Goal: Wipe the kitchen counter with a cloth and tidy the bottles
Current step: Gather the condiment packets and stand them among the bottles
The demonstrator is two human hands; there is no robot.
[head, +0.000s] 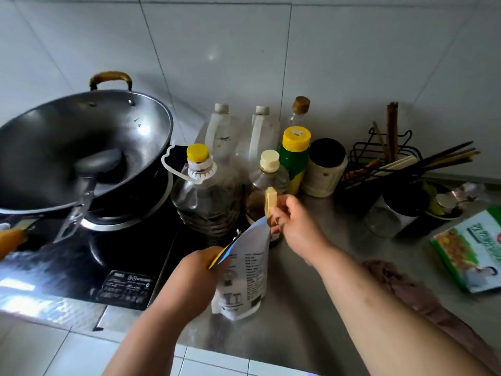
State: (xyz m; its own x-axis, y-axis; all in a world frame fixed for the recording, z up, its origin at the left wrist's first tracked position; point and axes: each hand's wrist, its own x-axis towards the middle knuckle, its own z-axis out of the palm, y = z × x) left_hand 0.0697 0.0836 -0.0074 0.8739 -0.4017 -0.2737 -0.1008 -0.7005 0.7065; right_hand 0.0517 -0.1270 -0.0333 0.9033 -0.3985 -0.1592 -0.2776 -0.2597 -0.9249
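A white printed pouch (244,283) stands on the steel counter (320,316), its folded top pinched by my left hand (198,278). At the pouch's top corner my right hand (295,223) holds a pale yellow clip (271,200). Behind the pouch stand a large oil bottle with a yellow cap (208,196), a brown-liquid bottle with a cream cap (267,183), a green bottle with a yellow cap (294,156), two white jugs (222,131) (263,134) and a clear bottle with a cork-coloured cap (299,109). A pinkish cloth (401,283) lies on the counter under my right forearm.
A wok (76,147) with a ladle sits on the black stove (89,253) at left. A white jar with a black lid (325,169), a wire rack of chopsticks (401,161), a dark cup (401,204) and a green packet (471,253) crowd the right side.
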